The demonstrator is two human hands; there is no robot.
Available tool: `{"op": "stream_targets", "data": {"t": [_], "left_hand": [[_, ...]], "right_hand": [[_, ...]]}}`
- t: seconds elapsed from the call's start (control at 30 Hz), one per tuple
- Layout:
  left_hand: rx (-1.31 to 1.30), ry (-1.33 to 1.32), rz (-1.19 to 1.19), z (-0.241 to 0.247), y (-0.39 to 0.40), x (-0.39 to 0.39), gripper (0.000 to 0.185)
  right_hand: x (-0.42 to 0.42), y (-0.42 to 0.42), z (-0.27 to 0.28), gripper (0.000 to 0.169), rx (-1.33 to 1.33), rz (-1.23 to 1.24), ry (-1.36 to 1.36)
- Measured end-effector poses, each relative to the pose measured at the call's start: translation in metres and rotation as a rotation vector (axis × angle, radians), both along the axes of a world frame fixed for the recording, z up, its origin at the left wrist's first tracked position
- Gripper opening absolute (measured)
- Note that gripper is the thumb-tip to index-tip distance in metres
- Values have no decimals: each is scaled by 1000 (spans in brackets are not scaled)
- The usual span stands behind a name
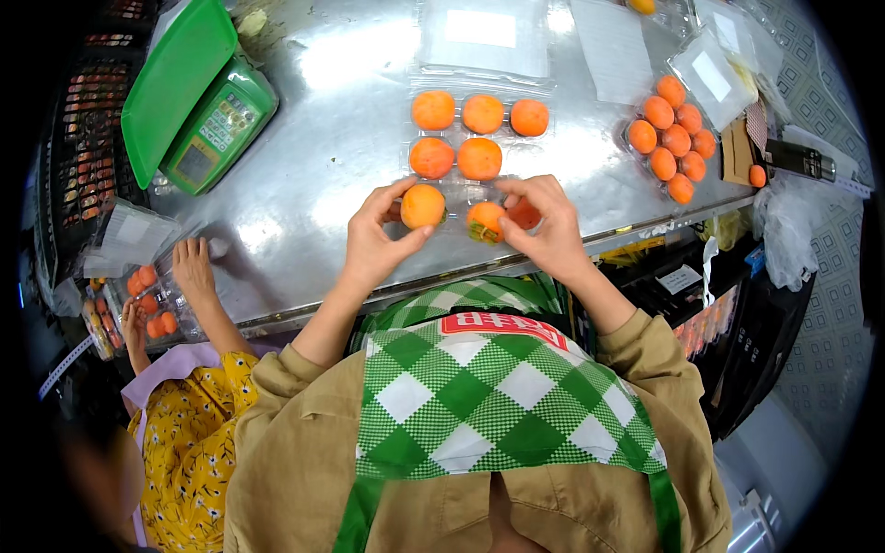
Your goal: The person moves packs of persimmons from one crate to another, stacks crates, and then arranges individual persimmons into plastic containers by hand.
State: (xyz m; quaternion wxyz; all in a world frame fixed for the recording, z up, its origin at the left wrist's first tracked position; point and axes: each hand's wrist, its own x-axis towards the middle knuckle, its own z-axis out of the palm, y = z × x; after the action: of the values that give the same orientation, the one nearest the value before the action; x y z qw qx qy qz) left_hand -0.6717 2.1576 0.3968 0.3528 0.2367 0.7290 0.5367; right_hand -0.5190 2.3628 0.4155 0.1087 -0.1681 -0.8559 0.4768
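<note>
An open clear plastic clamshell tray (527,151) lies before me on the metal table, with several orange persimmons (433,110) in its far rows. Its lid (480,41), lined in white and bearing a label, is folded back. In my left hand (373,235) is a persimmon (422,206) at the tray's near left. My right hand (550,225) grips another persimmon (485,220), its green calyx turned toward me. One more, redder persimmon (525,213) shows partly behind my right fingers; whether it is held or rests in the tray is unclear.
At the far left stands a green weighing scale (218,131). A packed tray of persimmons (675,140) sits to the right, near lidded packs (712,76) and a dark bottle (802,160). On my left, a co-worker's hands (193,269) are at another fruit tray (181,304).
</note>
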Motion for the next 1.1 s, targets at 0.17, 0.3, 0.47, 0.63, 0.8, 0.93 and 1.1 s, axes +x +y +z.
{"op": "stream_targets", "data": {"t": [0.17,0.3,0.47,0.63,0.8,0.93,1.1], "left_hand": [[-105,517,-80,2,12,9,63],[-138,772,-149,-5,15,9,67],[-109,739,-160,-9,14,10,69],[-98,740,-121,1,10,13,66],[-73,718,-97,2,7,14,58],[-50,634,-63,9,9,15,51],[18,-155,81,15,9,16,44]], "right_hand": [[6,-6,-4,46,282,119,55],[1,-12,-7,49,403,112,64],[-12,-19,-11,50,571,114,71],[-17,-19,-13,44,594,103,104],[-22,-8,-11,28,622,124,53],[-25,-6,-16,16,653,190,15],[-22,-2,4,6,219,-6,110]]}}
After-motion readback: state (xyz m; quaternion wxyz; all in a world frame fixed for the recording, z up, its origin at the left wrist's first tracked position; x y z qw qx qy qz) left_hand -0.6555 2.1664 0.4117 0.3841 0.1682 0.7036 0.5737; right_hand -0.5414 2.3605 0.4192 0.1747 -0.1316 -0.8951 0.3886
